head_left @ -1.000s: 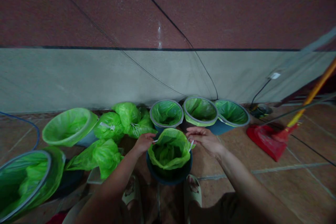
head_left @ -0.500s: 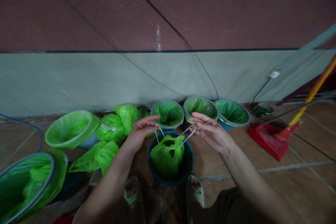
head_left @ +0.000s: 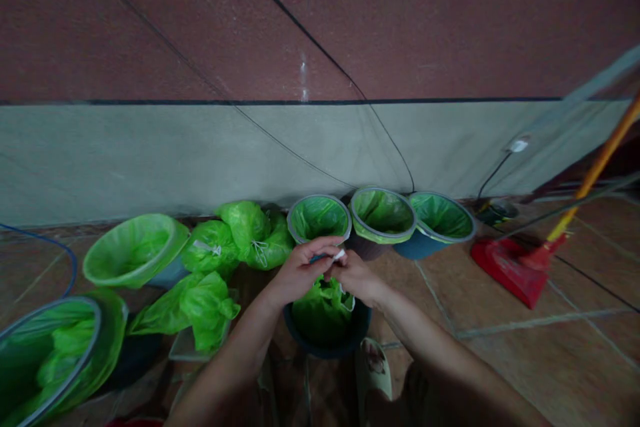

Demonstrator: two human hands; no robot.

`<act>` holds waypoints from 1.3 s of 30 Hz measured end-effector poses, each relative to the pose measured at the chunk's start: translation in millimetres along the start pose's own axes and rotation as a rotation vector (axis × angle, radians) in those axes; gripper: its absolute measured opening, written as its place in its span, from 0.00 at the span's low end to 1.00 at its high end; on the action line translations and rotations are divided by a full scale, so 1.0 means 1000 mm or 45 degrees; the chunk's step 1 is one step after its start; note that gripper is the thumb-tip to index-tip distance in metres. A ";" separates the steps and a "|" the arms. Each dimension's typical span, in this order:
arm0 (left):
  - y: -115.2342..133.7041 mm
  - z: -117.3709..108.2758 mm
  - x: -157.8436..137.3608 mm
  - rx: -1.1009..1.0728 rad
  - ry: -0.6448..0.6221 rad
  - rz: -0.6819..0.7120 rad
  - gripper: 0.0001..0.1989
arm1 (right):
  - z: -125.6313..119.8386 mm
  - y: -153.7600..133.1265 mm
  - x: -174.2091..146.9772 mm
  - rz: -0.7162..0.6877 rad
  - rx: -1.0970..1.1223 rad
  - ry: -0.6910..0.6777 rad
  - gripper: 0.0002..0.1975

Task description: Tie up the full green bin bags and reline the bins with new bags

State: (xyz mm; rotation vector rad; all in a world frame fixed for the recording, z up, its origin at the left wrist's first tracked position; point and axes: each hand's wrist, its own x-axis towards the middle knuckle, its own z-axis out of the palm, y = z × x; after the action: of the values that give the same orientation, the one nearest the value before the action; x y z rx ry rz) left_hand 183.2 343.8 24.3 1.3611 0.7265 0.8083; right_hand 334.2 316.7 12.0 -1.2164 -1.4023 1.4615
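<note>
My left hand (head_left: 306,268) and my right hand (head_left: 356,275) are together just above a dark bin (head_left: 327,348) that stands between my feet. Both are closed on the white drawstring (head_left: 339,255) of a green garbage bag (head_left: 320,317), with a short white end poking up between the fingers. The bag sits inside the bin with its top gathered and crumpled. Part of the bag's neck and most of the string are hidden behind my hands.
Lined bins (head_left: 320,199) stand along the wall, several in all, with a larger lined bin (head_left: 97,320) at lower left. Tied green bags (head_left: 207,250) lie left of centre. At right are a red dustpan (head_left: 510,270), a yellow pole (head_left: 595,180) and a black cable (head_left: 495,173).
My hands have come together from either side, drawing the white drawstring loops inward over the bin. The bag's top looks more bunched.
</note>
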 end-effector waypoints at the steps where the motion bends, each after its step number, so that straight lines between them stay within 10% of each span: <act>1: -0.005 -0.003 0.002 0.057 0.114 -0.008 0.23 | -0.001 -0.002 0.001 0.036 -0.030 0.014 0.10; 5: -0.027 -0.015 0.007 0.274 0.410 -0.047 0.24 | -0.018 -0.015 -0.002 0.156 -0.003 -0.058 0.21; 9: -0.038 -0.004 0.003 0.284 -0.156 -0.120 0.15 | -0.036 -0.020 -0.005 0.103 0.205 -0.126 0.21; 12: -0.041 0.009 -0.001 0.256 -0.276 -0.070 0.16 | -0.050 -0.022 -0.005 0.072 0.346 -0.032 0.18; 18: -0.064 0.009 0.007 0.212 0.197 -0.246 0.18 | -0.070 -0.027 -0.007 0.016 0.517 0.290 0.17; 21: -0.081 0.007 0.011 0.458 0.305 -0.389 0.14 | -0.064 -0.029 -0.009 0.009 0.629 0.147 0.17; 25: -0.084 0.017 0.006 0.777 -0.070 -0.290 0.15 | -0.049 -0.030 -0.011 -0.007 0.722 -0.151 0.18; 31: -0.062 0.032 -0.008 0.819 -0.656 -0.116 0.14 | -0.049 -0.027 -0.006 -0.136 0.779 -0.067 0.17; 34: -0.060 0.033 -0.008 0.853 -0.578 -0.189 0.16 | -0.055 -0.018 0.000 -0.140 0.586 0.098 0.19; 39: -0.070 0.026 -0.005 0.584 -0.324 -0.355 0.22 | -0.056 0.011 0.008 0.178 -0.519 0.513 0.25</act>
State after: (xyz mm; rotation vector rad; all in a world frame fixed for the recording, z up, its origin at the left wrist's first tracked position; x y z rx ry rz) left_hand 207.0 323.2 -43.5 1.6850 0.9074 0.2438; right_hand 387.4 338.4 3.0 -1.7816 -1.3871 0.9614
